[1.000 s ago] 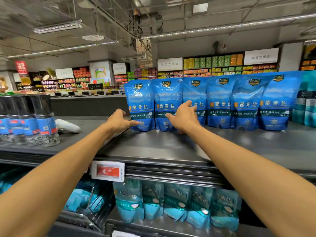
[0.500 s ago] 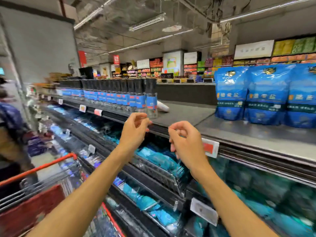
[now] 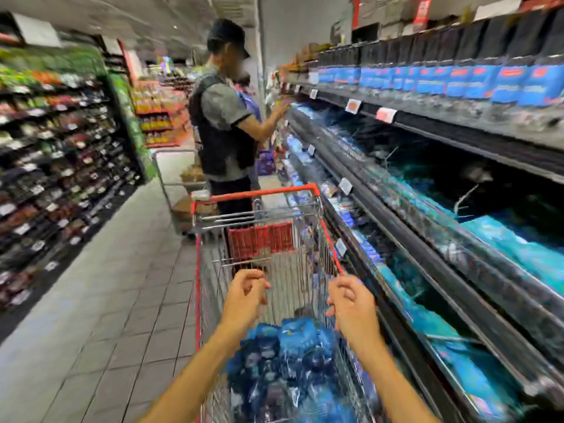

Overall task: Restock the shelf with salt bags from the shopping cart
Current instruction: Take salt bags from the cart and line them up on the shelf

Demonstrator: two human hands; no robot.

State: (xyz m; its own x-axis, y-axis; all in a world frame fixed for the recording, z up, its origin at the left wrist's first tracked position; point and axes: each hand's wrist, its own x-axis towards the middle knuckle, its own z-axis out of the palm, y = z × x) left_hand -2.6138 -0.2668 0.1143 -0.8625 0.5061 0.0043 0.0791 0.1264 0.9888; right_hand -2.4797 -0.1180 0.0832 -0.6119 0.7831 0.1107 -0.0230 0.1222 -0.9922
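In the aisle (image 3: 122,300), shopping cart (image 3: 259,193)

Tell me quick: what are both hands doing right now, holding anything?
Left hand: empty, fingers loosely curled, above the cart.
Right hand: empty, fingers loosely curled, above the salt bags in the cart.

Both forearms outstretched, left hand (image 3: 244,297) and right hand (image 3: 351,306) loosely curled, holding nothing.
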